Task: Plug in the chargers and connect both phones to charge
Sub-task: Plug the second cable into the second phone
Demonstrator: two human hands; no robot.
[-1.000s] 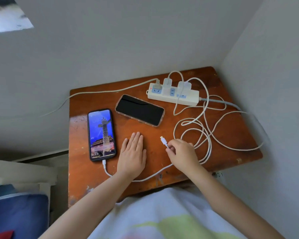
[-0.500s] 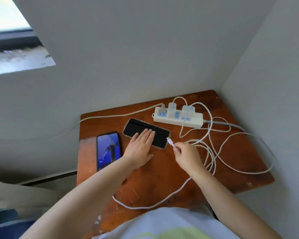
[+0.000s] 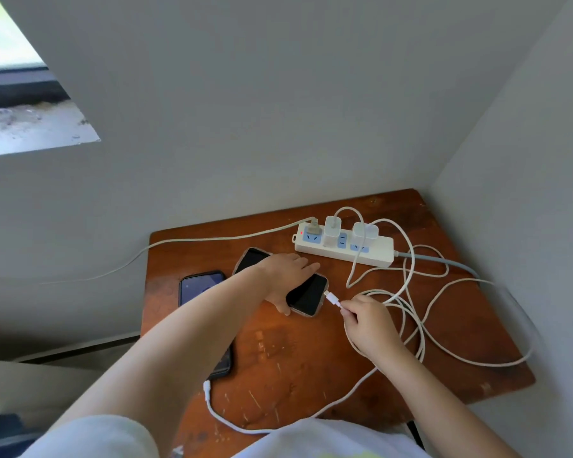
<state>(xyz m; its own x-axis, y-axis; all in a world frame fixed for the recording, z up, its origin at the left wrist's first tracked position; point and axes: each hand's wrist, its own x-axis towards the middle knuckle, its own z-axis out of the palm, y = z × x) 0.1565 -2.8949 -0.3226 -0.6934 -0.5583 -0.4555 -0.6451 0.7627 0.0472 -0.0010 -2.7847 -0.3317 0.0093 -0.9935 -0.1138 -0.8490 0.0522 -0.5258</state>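
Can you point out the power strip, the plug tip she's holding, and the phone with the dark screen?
power strip [image 3: 374,251]: head view, bare right end.
plug tip [image 3: 332,297]: head view, white connector body.
dark phone [image 3: 306,295]: head view, uncovered screen.

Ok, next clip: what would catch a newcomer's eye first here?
Mid-table, the right hand pinches a white cable plug right at the end of a dark-screened phone, which the left hand grips. Behind them a white power strip carries two chargers, with cable loops spilling to the right. A second phone lies at the left, already cabled.
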